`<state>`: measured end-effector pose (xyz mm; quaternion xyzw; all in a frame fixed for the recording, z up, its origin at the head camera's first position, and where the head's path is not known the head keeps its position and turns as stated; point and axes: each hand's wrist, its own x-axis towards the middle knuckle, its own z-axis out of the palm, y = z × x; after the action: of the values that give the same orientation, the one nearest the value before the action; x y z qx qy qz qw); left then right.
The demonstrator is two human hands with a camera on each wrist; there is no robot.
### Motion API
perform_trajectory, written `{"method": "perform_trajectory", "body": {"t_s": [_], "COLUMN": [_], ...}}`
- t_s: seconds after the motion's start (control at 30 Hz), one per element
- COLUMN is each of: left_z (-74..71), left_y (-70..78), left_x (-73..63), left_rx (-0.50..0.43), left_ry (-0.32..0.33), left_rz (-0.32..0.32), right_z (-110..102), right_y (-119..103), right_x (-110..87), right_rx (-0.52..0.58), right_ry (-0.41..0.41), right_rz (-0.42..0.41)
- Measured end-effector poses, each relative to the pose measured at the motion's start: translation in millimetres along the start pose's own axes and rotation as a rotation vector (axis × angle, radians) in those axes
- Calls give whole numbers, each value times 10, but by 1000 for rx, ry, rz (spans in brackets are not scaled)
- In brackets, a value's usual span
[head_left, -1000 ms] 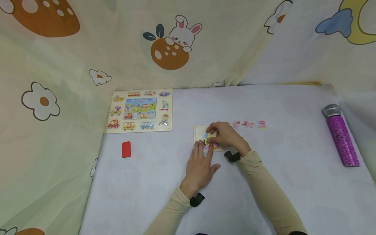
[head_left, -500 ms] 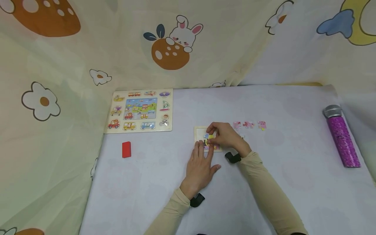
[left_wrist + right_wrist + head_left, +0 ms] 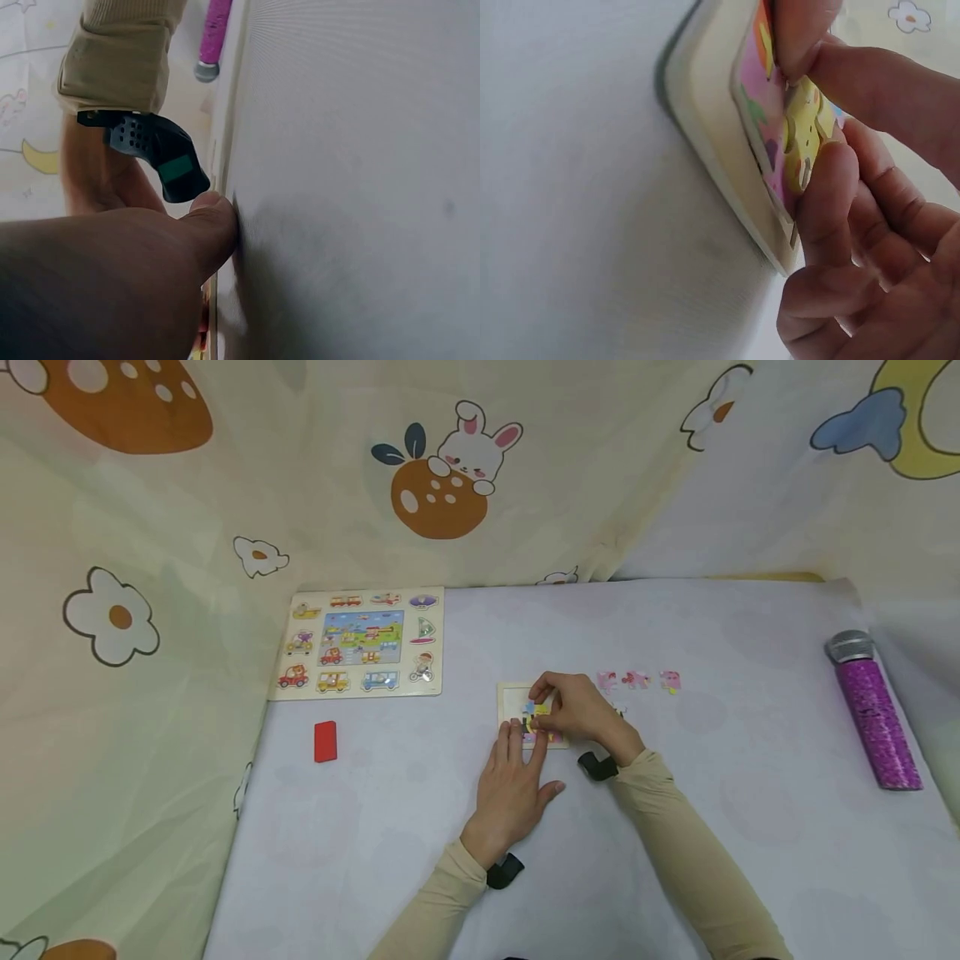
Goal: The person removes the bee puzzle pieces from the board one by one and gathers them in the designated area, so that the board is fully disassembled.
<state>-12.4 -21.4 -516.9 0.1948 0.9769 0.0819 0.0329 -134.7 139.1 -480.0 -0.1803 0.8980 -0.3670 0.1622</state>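
Observation:
A small framed jigsaw puzzle (image 3: 511, 698) lies flat on the table below both hands. My left hand (image 3: 512, 793) rests its outstretched fingers on the near edge of the puzzle, thumb held out to the side. Above the puzzle, my right hand (image 3: 573, 706) pinches a yellow puzzle piece (image 3: 804, 124) between thumb and index finger. The piece sits among pink and purple pieces (image 3: 757, 120) in the wooden frame (image 3: 705, 97). In the left wrist view, the left thumb (image 3: 214, 225) is low beside the white tabletop.
Loose pink puzzle pieces (image 3: 637, 680) lie right of the frame, another partly hidden by the right hand. A vehicle puzzle board (image 3: 360, 683) sits at the back left, a red block (image 3: 325, 742) before it. A glittery purple microphone (image 3: 877, 718) lies at the right edge.
Both hands keep nearly the same position over the puzzle. The head view shifts slightly, so everything appears a little further right.

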Motion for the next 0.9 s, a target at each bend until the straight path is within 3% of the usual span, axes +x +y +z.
{"method": "perform_trajectory", "body": {"t_s": [0.2, 0.63, 0.9], "left_z": [-6, 6, 16], "left_y": [2, -4, -1], "left_x": [4, 14, 18], "left_rx": [9, 12, -9], "left_ry": [-3, 3, -13], "left_rz": [-3, -3, -7], "right_z": [11, 13, 19], "right_y": [3, 10, 43], "right_x": [1, -23, -30], "right_rx": [56, 68, 65], "right_ry": [-26, -10, -16], "right_rz": [-19, -120, -141]}}
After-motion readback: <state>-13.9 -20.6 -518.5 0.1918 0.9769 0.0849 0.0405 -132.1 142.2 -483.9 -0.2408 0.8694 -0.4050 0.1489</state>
